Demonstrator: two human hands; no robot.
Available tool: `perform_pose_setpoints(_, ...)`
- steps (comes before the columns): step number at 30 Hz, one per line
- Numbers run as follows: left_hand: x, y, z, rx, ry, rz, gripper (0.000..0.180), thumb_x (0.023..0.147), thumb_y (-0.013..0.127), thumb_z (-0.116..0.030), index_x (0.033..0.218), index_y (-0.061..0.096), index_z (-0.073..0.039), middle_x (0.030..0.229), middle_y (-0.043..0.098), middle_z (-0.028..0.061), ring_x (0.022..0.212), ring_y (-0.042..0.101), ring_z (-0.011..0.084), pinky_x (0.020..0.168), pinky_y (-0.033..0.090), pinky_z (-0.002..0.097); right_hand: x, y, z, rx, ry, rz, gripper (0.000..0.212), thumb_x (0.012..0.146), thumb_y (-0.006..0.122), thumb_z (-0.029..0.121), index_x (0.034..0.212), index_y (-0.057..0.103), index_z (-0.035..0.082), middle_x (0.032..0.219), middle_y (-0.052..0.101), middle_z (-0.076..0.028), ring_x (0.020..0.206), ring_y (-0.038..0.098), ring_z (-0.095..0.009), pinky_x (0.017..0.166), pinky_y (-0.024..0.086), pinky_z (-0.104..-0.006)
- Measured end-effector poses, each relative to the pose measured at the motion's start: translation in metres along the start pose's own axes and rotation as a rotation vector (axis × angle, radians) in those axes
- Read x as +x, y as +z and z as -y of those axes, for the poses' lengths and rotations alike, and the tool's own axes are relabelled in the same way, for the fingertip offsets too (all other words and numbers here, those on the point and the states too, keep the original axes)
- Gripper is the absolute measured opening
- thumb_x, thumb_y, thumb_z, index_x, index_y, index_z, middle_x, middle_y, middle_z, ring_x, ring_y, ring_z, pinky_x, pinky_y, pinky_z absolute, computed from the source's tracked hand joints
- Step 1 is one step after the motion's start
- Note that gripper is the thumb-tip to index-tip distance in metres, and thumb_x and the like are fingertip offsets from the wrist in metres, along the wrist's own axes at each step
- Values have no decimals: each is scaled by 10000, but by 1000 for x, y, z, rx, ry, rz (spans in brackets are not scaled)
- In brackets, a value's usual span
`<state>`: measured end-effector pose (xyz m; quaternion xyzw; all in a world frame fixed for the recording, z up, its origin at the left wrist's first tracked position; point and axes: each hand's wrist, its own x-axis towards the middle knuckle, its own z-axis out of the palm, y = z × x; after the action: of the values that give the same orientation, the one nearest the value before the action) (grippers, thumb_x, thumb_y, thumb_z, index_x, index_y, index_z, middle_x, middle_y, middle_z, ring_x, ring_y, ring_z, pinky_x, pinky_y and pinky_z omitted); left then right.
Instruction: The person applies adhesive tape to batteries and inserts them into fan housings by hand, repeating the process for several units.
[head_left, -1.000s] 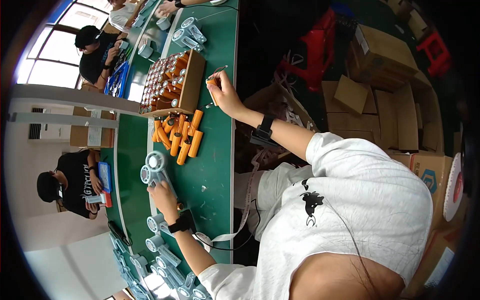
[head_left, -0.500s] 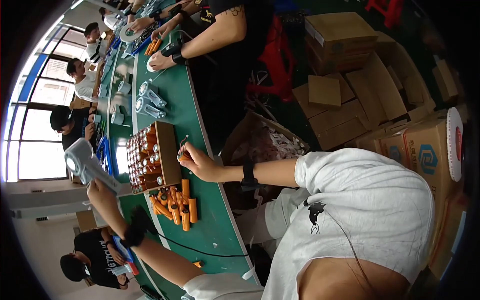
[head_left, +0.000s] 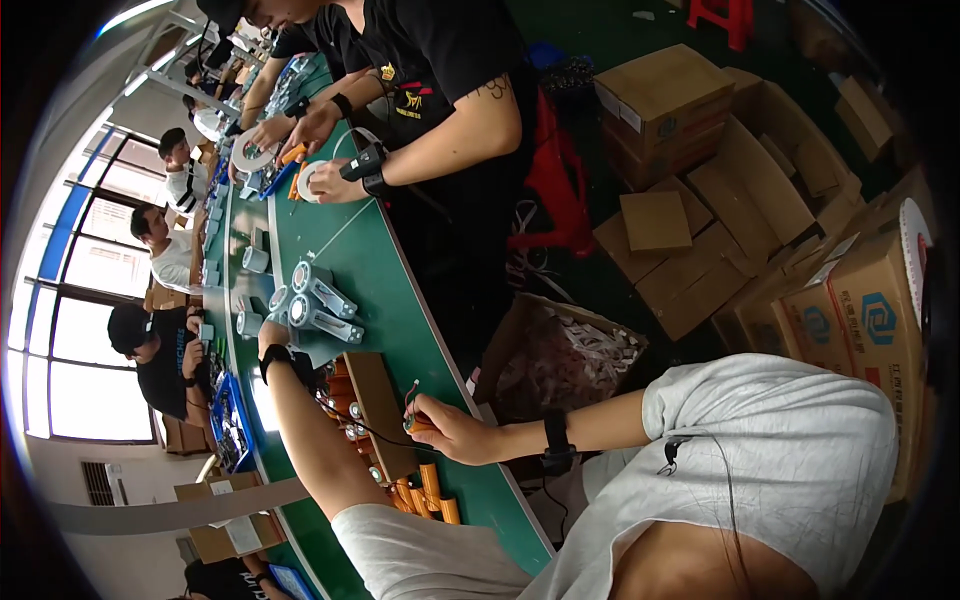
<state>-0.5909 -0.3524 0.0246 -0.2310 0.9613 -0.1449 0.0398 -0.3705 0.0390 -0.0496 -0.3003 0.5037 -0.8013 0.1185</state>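
Note:
My right hand [head_left: 452,430] is closed around an orange battery cell [head_left: 419,425], its thin wire leads sticking up past the fingers. Reaching across the bench, my left hand [head_left: 274,337] is at a group of pale blue-grey handheld housings [head_left: 325,322], each with a round head and a handle. The fingers appear closed on one housing [head_left: 279,298], though they are partly hidden. Between my arms stands a cardboard box [head_left: 378,410] of upright cells, partly covered by my left forearm. More orange cells [head_left: 431,487] lie loose beside it.
A co-worker's hand [head_left: 335,182] works with a white roll across the bench. A carton of white scraps [head_left: 560,350] stands by the green bench edge. Stacked cardboard boxes [head_left: 665,95] and a red stool [head_left: 555,190] are on the floor. A black cable [head_left: 375,432] crosses near my hands.
My left hand has carried the pale housing from the window side over to the other housings on the bench. The view has turned; my right hand keeps the orange cell.

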Motion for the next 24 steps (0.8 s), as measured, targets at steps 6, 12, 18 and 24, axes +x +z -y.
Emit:
perform_pose_setpoints(6,-52,-40,-92,-171,188,481,317,791,580,-285,979,625,-34,911,634,170,900,604,299,762,477,356,12,-33,-2,-26,23,-75,166,887,470,56,997,352,20,736,380,-30,653,383,-105,609,370,-254)
perform_pose_setpoints(12,-224,-128,-32,-834,240,-25,310,859,501,-107,1147,518,8,1076,581,104,867,557,179,746,435,243,19,-24,-20,-51,-80,-171,149,877,498,97,978,403,42,730,401,3,620,383,-62,548,366,-217)
perform_pose_setpoints(18,-580,-172,53,-756,-591,-416,387,881,516,-225,1200,485,-8,1042,584,64,922,534,132,797,404,236,19,-20,-11,149,-25,-137,124,884,492,76,992,460,24,902,507,-35,803,482,-89,714,409,-218)
perform_pose_setpoints(24,-804,-32,73,-446,-1114,231,560,784,628,-248,1262,415,-48,1166,494,259,994,534,387,850,415,393,14,-22,-22,60,2,-74,151,889,500,98,1010,468,12,971,522,-48,876,489,-97,811,383,-219)
